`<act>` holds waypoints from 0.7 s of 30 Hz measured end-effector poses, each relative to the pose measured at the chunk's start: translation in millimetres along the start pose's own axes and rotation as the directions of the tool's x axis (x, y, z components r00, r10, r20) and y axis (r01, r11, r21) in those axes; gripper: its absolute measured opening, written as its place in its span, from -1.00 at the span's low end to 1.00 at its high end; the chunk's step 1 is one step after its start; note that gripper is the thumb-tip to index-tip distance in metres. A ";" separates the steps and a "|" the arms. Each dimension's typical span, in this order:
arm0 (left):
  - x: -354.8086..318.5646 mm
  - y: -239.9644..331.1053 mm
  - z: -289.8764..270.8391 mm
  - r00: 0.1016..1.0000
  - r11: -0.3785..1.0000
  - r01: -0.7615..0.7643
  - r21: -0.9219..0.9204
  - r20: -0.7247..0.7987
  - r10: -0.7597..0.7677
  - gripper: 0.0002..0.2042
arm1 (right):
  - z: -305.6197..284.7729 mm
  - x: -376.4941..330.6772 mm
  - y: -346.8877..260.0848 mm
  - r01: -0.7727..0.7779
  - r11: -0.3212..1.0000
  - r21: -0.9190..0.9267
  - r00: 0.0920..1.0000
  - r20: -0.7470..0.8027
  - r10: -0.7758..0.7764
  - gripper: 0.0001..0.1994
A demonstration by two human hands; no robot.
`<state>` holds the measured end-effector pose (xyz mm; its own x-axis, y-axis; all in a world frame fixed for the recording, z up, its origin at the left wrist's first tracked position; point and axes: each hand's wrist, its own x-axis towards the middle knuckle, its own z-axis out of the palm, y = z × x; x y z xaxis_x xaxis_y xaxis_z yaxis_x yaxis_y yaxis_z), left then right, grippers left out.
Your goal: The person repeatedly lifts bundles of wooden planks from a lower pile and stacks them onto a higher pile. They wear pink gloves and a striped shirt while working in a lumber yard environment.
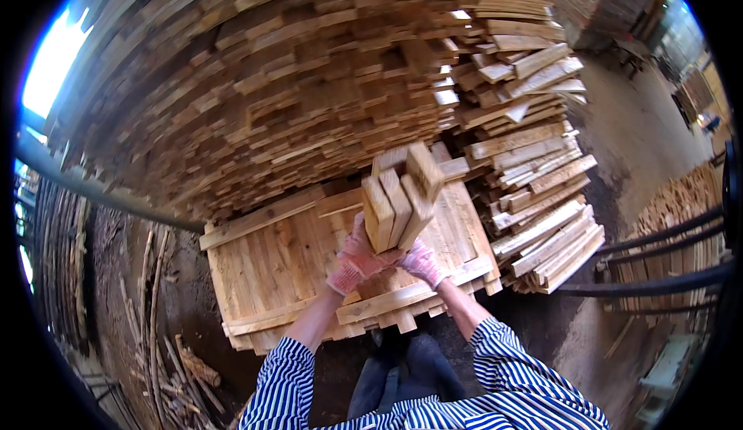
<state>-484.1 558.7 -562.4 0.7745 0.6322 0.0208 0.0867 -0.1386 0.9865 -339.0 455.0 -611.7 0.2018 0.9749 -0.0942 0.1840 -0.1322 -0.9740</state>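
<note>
Both my hands, in pinkish-red work gloves, grip the lower end of a bundle of short wooden boards. My left hand wraps the bundle's left side, and my right hand closes on it from the right. The boards stand on end and fan apart at the top, with one more board leaning behind them. Beneath lies a low platform of wooden planks, edged with battens. My fingers are partly hidden behind the boards and slightly blurred.
A tall stack of boards rises behind the platform. To the right, a rougher pile of boards sits close beside it. Thin poles lie on the dirt floor at left. Dark curved bars cross the right side.
</note>
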 end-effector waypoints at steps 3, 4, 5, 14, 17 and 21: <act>-11.7 27.6 -11.9 0.973 0.924 -0.003 -0.383 -0.214 -0.085 0.00 | 6.7 10.8 -17.2 -0.176 0.984 0.037 0.975 0.145 0.169 0.09; -25.0 36.6 -19.3 0.939 0.821 -0.004 -0.570 -0.284 -0.193 0.00 | 12.6 5.7 -42.5 -0.156 0.986 -0.056 0.974 0.154 0.163 0.14; -46.9 17.8 -30.1 0.921 0.827 -0.053 -0.559 -0.348 -0.177 -0.10 | 23.8 1.3 -70.7 -0.122 0.982 -0.143 0.975 0.169 0.146 0.18; -213.3 -81.1 -105.7 0.660 0.488 0.066 -0.870 -0.329 -0.675 -0.47 | 130.2 -40.4 -99.8 -0.249 0.966 0.073 0.925 0.312 0.215 0.15; -227.8 -79.5 -157.0 0.612 0.440 0.025 -0.898 -0.334 -0.717 -0.36 | 162.4 -20.1 -81.0 -0.337 0.910 -0.241 0.893 0.226 0.390 0.08; -290.4 -145.2 -253.9 0.620 0.334 -0.081 -0.939 -0.309 -0.721 -0.53 | 234.8 11.2 -75.6 -0.395 0.769 -0.503 0.881 0.029 0.471 0.03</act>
<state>-880.7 588.9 -670.5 0.2238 0.7279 -0.6482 -0.6222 0.6186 0.4798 -576.6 518.0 -587.5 0.2366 0.8022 -0.5482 0.5461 -0.5765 -0.6078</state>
